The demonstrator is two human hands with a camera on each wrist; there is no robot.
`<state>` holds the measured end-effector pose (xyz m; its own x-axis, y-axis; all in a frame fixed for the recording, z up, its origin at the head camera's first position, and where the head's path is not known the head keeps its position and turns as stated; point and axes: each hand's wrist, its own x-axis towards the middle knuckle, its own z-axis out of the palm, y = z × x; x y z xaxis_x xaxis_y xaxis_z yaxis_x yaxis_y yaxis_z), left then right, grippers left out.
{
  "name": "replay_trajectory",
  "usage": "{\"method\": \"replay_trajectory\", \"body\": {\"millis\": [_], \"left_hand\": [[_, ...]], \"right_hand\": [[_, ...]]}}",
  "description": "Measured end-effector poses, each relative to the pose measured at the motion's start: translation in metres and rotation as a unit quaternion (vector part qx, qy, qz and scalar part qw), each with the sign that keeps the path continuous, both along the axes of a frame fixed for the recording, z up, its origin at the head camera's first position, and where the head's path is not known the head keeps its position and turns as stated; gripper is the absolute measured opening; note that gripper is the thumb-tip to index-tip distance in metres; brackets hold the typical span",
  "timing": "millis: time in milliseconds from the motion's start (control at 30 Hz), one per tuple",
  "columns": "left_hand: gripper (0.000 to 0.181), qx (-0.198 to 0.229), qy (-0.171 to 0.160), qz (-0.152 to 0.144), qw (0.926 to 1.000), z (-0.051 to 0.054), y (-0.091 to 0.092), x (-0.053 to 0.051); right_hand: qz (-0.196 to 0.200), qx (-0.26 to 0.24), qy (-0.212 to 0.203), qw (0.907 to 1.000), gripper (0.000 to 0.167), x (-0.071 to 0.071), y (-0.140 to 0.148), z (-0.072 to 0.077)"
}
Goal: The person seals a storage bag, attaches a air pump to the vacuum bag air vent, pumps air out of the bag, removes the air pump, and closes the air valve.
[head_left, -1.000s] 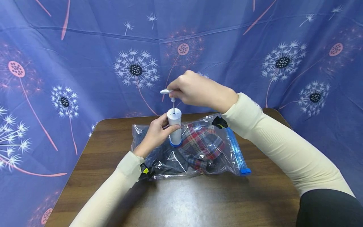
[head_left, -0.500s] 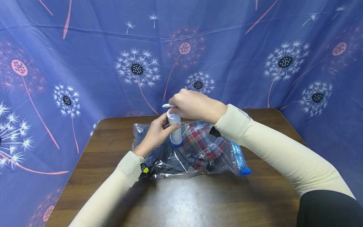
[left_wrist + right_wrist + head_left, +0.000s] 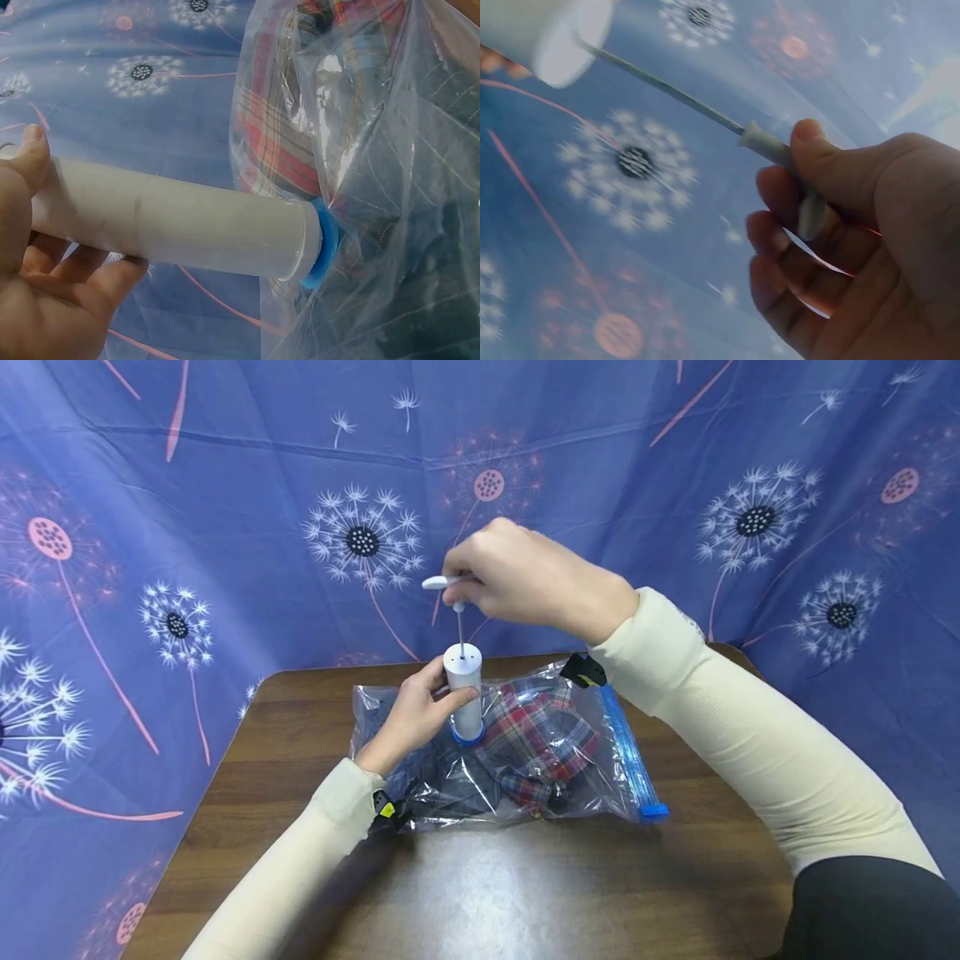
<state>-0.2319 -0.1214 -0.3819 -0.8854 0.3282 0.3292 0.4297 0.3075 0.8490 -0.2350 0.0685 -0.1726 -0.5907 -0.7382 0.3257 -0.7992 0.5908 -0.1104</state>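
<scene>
The left hand (image 3: 412, 714) grips the white pump (image 3: 466, 697), upright on the clear bag (image 3: 603, 795); the right hand (image 3: 525, 572) pinches its handle (image 3: 435, 582), at twelve o'clock; only the head view shows the blue zip (image 3: 628, 752), at three o'clock; the right cuff (image 3: 647, 647) bears marks, perhaps lettering, unreadable.

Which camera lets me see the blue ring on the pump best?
The left wrist view: the blue ring looks big and close there, at the end of the pump. The head view shows it small, at the pump's foot. The right wrist view doesn't show it.
</scene>
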Motion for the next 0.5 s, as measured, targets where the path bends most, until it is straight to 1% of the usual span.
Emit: {"method": "replay_trajectory", "body": {"millis": [67,133,200,267,367,500], "left_hand": [[0.056,-0.003,0.001,0.005,1.0000,0.000,0.000,0.000],[0.057,-0.004,0.000,0.005,1.0000,0.000,0.001,0.000],[0.058,-0.008,0.000,0.008,0.9999,0.000,0.001,0.001],[0.059,-0.008,0.001,0.008,0.9999,0.000,0.001,0.001],[0.059,-0.008,0.000,0.011,0.9999,0.000,0.000,0.001],[0.058,-0.006,-0.003,0.009,0.9999,0.000,0.000,0.001]], "right_hand": [[0.006,-0.029,0.032,0.9990,0.019,0.003,0.004,0.014],[0.012,-0.061,0.071,0.9956,0.022,0.006,0.008,0.025],[0.008,-0.088,0.105,0.9905,0.025,0.009,0.012,0.034],[0.003,-0.105,0.129,0.9861,0.028,0.011,0.015,0.040],[0.011,-0.115,0.150,0.9819,0.031,0.012,0.016,0.042],[0.033,-0.124,0.151,0.9802,0.030,0.010,0.015,0.037]]}}
